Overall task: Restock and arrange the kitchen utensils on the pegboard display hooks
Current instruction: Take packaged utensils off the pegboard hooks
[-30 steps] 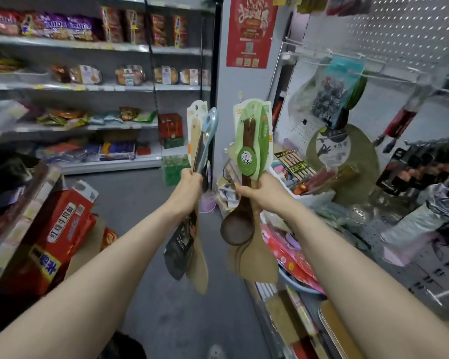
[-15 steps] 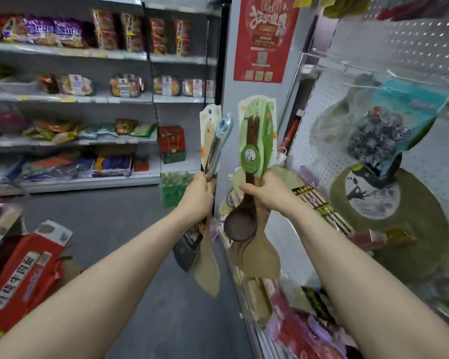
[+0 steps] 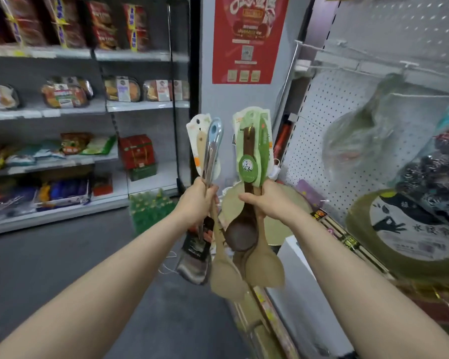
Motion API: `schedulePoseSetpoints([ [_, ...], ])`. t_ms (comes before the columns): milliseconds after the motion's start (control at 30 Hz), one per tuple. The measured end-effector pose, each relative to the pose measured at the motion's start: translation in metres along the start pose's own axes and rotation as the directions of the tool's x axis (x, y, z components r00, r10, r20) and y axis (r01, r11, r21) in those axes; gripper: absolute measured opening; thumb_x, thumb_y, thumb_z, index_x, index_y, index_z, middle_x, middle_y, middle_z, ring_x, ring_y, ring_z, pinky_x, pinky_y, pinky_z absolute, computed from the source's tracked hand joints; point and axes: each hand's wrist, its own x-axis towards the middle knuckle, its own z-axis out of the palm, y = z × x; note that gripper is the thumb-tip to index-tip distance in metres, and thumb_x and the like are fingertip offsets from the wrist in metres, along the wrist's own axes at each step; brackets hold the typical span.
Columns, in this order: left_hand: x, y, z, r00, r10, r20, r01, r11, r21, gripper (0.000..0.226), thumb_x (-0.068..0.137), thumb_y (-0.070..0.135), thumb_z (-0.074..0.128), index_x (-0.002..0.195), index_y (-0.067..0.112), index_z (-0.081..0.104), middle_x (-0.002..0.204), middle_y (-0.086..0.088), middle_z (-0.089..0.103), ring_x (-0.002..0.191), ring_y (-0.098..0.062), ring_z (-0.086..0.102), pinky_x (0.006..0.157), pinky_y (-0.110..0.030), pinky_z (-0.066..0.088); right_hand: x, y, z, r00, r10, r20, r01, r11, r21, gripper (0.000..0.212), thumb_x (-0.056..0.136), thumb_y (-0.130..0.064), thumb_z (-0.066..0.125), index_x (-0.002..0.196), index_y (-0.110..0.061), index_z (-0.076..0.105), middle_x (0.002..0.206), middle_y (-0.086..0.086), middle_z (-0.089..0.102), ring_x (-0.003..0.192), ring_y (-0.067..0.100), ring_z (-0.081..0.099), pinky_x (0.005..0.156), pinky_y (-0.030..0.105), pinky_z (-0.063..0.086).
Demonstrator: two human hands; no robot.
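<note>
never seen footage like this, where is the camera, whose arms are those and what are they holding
There is no machine here. A person wears one wide-angle camera on the head, which looks forward and down, so the two bare arms are the wearer's own. The place is a shop aisle.

The left hand grips a blue-handled metal utensil and a pale wooden spatula. The right hand grips a dark brown wooden ladle with a green card label, plus more pale wooden spatulas.

On the right stands the white pegboard with wire hooks, where the utensils are meant to hang. Shelves of packaged food fill the left.
</note>
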Motion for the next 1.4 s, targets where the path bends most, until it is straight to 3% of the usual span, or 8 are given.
schedulePoseSetpoints([
  [267,0.157,-0.029,-0.025,0.983,0.015,0.181,-0.028,0.997,0.066,0.02,0.099,0.039,0.041,0.086,0.024,0.041,0.087,-0.004,0.068,0.079,-0.025,0.07,0.081,-0.047,0.055,0.11,-0.003,0.002,0.981,0.176,-0.081,-0.175,0.984,0.022,0.035,0.091,-0.027,0.069,0.073,-0.025,0.039,0.069,-0.005,0.049,0.057,0.006,0.045,0.043,0.013,0.033],
  [467,0.232,-0.039,0.008,0.945,-0.021,0.327,0.013,1.0,0.026,0.031,0.103,0.023,0.039,0.108,-0.004,0.054,0.07,-0.001,0.062,0.057,-0.008,0.064,0.05,-0.013,0.048,0.156,0.021,-0.002,0.923,0.351,-0.158,-0.344,0.936,0.067,0.038,0.096,-0.026,0.062,0.067,-0.016,0.038,0.062,0.002,0.049,0.049,0.011,0.044,0.033,0.01,0.031],
  [667,0.306,-0.048,0.059,0.882,-0.059,0.468,0.065,0.998,0.002,0.029,0.103,0.02,0.039,0.115,-0.006,0.043,0.072,-0.005,0.061,0.061,-0.024,0.067,0.061,-0.033,0.055,0.211,0.08,0.002,0.847,0.501,-0.175,-0.472,0.862,0.186,0.022,0.093,-0.023,0.065,0.08,-0.013,0.05,0.063,0.005,0.054,0.043,0.016,0.046,0.035,0.016,0.036],
  [800,0.351,-0.05,0.094,0.805,-0.015,0.593,-0.011,0.999,0.039,0.013,0.102,0.023,0.043,0.092,0.015,0.041,0.076,-0.003,0.066,0.076,-0.034,0.072,0.08,-0.051,0.056,0.243,0.121,-0.004,0.797,0.587,-0.144,-0.535,0.796,0.283,0.019,0.091,-0.016,0.068,0.082,-0.009,0.054,0.063,0.008,0.055,0.042,0.018,0.049,0.038,0.023,0.043],
  [1000,0.396,-0.057,0.138,0.736,-0.027,0.676,-0.003,0.999,0.043,0.016,0.101,0.026,0.046,0.1,0.01,0.045,0.08,-0.005,0.068,0.073,-0.034,0.072,0.076,-0.054,0.057,0.271,0.172,-0.005,0.735,0.665,-0.134,-0.577,0.716,0.393,0.041,0.084,-0.018,0.076,0.118,-0.004,0.059,0.089,0.005,0.061,0.062,0.026,0.06,0.046,0.027,0.055],
  [1167,0.431,-0.073,0.183,0.667,-0.017,0.745,-0.065,0.995,0.081,0.016,0.101,0.026,0.045,0.086,0.019,0.045,0.08,-0.006,0.069,0.076,-0.035,0.071,0.077,-0.055,0.056,0.283,0.21,0.005,0.665,0.731,-0.153,-0.608,0.649,0.457,0.054,0.08,-0.013,0.081,0.126,-0.007,0.053,0.091,0.001,0.057,0.067,0.019,0.06,0.043,0.024,0.051],
  [1267,0.452,-0.083,0.213,0.621,-0.022,0.784,-0.093,0.99,0.102,0.017,0.1,0.027,0.045,0.086,0.018,0.049,0.077,-0.006,0.068,0.077,-0.036,0.07,0.077,-0.054,0.057,0.292,0.237,0.013,0.629,0.757,-0.175,-0.624,0.626,0.467,0.05,0.08,-0.009,0.08,0.123,-0.007,0.055,0.109,0.012,0.061,0.074,0.022,0.062,0.041,0.024,0.053],
  [1400,0.471,-0.095,0.257,0.6,-0.004,0.8,-0.189,0.971,0.147,0.024,0.1,0.029,0.046,0.081,0.016,0.053,0.075,-0.005,0.068,0.074,-0.036,0.069,0.074,-0.049,0.058,0.301,0.277,0.018,0.553,0.815,-0.173,-0.659,0.555,0.507,0.041,0.082,-0.009,0.078,0.117,-0.007,0.057,0.106,0.011,0.061,0.076,0.025,0.063,0.041,0.023,0.051],
])
